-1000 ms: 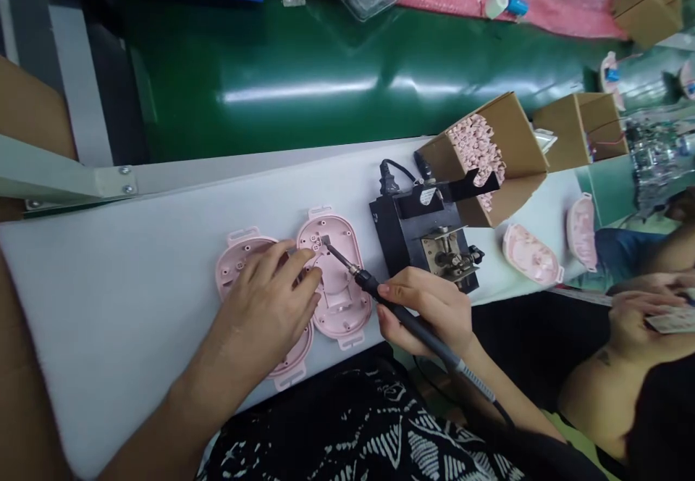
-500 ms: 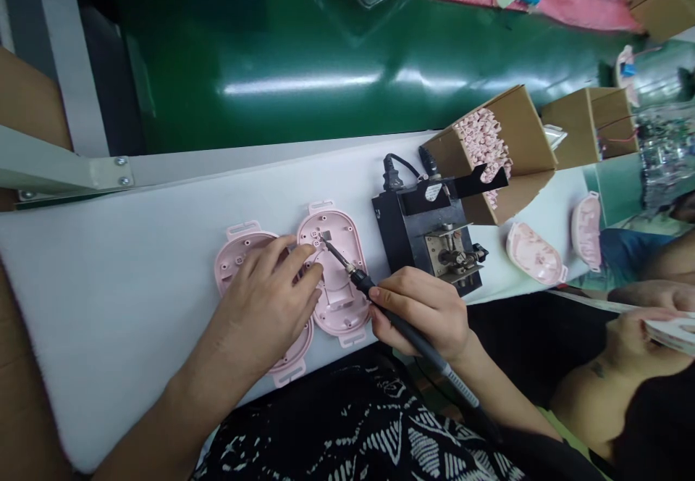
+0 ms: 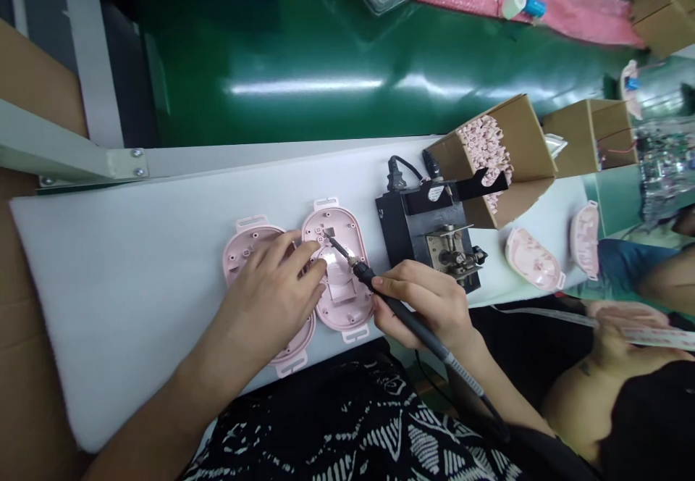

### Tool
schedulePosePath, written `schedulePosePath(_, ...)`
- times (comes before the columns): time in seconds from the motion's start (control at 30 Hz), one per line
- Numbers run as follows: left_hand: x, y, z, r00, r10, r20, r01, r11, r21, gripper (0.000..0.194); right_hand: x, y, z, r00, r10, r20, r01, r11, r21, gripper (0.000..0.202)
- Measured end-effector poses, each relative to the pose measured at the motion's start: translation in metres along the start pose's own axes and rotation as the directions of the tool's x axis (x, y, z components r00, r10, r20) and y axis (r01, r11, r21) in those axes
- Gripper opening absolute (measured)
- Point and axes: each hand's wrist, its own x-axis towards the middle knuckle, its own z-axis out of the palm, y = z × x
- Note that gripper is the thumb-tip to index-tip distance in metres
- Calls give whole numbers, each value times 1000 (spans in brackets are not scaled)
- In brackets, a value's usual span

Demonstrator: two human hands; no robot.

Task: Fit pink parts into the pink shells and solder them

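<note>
On the white counter [image 3: 135,271] lies a pink oval plastic shell [image 3: 343,279]. Right of it, the right hand [image 3: 428,300] has its grip closed around a black pen-shaped soldering iron [image 3: 405,314]; left of it, the left hand [image 3: 276,296], grip impossible to tell, partly covers a matching pink shell [image 3: 242,242].

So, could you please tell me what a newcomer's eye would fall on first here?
Probably the right hand near the middle, holding a black pen-like tool whose tip points into a pink shell. Next, perhaps, the broad, shiny green surface beyond the white table. Further right, small pink parts fill a cardboard box behind a black device.
</note>
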Motion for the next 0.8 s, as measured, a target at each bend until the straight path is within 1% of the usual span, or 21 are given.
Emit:
schedulePosePath(0.13,-2,1,3,1000,-13,-3,13,1000,-5,21,3,-8,0,999,-7,38,9,998,-63,31)
schedulePosePath(0.2,-3,1,5,1000,-15,-23,15,1000,-9,20,-1,-8,4,1000,-22,11,22,996,-87,27)
schedulePosePath(0.23,-3,1,5,999,-15,-34,15,1000,-9,20,-4,-8,7,999,-26,-26,23,995,-96,26)
schedulePosePath(0.3,-7,1,4,999,-8,-49,7,1000,-7,20,-8,-9,12,987,-26,-161,12,996,-91,23)
schedulePosePath(0.37,-16,2,1,997,7,-74,-8,1000,-15,21,-10,-14,17,948,-5,-318,-5,1000,-31,25)
schedulePosePath(0.4,-24,2,0,995,12,-102,-14,1000,-26,22,-9,-18,20,930,3,-367,0,1000,9,25)
schedulePosePath(0.43,-33,3,0,989,13,-145,-19,999,-40,23,-7,-23,23,924,-2,-382,18,999,40,25)
schedulePosePath(0.47,-43,4,0,980,5,-199,-16,998,-54,24,-4,-28,26,928,-21,-371,44,998,53,24)
schedulePosePath(0.53,-65,4,5,949,-34,-312,11,997,-76,23,2,-37,34,951,-87,-296,101,994,35,19)
schedulePosePath(0.6,-84,4,12,920,-86,-381,57,995,-88,23,8,-43,42,965,-132,-225,136,991,0,15)
schedulePosePath(0.63,-92,4,16,914,-109,-390,79,993,-92,24,9,-45,46,969,-140,-205,140,990,-14,14)
schedulePosePath(0.7,-101,3,22,920,-134,-367,102,989,-105,32,11,-47,53,972,-145,-185,141,989,-35,14)
schedulePosePath(0.8,-105,2,25,940,-149,-308,114,985,-130,41,11,-48,58,971,-163,-176,153,986,-65,16)
